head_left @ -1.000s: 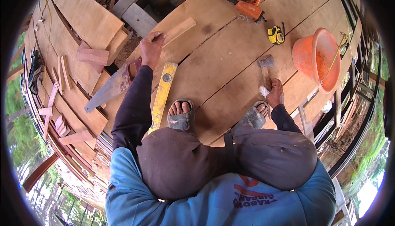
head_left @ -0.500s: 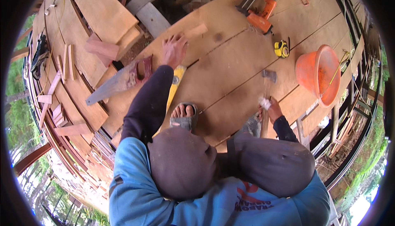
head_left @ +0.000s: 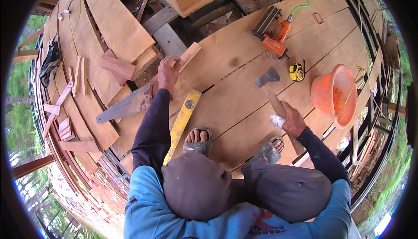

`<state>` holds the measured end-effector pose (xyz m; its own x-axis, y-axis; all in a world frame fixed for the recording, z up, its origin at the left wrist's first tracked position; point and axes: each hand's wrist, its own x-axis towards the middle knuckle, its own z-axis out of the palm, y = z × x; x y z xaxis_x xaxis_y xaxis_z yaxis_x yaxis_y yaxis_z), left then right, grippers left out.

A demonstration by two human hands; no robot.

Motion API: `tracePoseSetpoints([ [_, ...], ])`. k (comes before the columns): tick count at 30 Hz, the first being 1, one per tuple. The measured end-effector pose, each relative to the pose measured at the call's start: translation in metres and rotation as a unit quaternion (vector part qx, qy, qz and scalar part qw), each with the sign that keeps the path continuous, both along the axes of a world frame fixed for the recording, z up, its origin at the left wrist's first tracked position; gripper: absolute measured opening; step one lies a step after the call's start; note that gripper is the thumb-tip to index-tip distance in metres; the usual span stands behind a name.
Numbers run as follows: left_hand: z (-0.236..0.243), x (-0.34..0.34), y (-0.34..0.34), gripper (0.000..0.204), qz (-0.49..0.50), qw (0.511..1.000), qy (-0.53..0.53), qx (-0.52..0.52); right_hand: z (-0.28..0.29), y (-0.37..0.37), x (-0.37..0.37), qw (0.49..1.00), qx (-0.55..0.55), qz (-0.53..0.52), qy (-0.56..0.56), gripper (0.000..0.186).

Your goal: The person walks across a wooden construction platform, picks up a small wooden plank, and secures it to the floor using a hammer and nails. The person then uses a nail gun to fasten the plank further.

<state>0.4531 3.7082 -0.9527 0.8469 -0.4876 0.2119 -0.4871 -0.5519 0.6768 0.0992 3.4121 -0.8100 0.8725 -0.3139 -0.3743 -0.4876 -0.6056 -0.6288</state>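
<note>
My left hand point(head_left: 168, 72) is closed around the near end of a short strip of wood point(head_left: 190, 56), whose other end points away to the right. Beneath my left wrist lies a handsaw point(head_left: 124, 106), its handle partly hidden by my arm. A yellow spirit level point(head_left: 182, 121) rests between that arm and my left foot. In my right hand point(head_left: 293, 121) I grip a hatchet point(head_left: 273, 97) by its wooden handle, the dark head up and away from me. White wrapping point(head_left: 277, 120) covers a finger of this hand.
An orange nail gun point(head_left: 275, 43) with a green air hose point(head_left: 308, 0) lies far right. Nearer are a yellow tape measure point(head_left: 296, 72) and an orange bucket point(head_left: 335, 95). Loose boards point(head_left: 115, 17) and wood offcuts point(head_left: 117, 67) are at left. Open gaps between beams border the planks.
My right hand has lifted the hatchet up from beside my right foot. My left hand, spread flat over the wood strip before, has closed on its end.
</note>
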Motion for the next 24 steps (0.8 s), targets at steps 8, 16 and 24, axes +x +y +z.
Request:
tracePoseSetpoints([
  [8,-0.005,0.006,-0.003,0.017,0.026,1.000,-0.007,-0.009,0.037,0.005,0.094,0.992,0.074,0.087,0.056,0.049],
  [16,-0.016,-0.006,-0.015,0.011,0.050,0.998,-0.009,-0.044,-0.025,0.077,0.131,0.976,0.198,0.037,-0.079,0.046],
  [24,-0.022,-0.002,-0.014,0.011,0.045,0.997,-0.035,-0.055,-0.081,0.129,0.145,0.982,0.181,-0.026,-0.038,0.042],
])
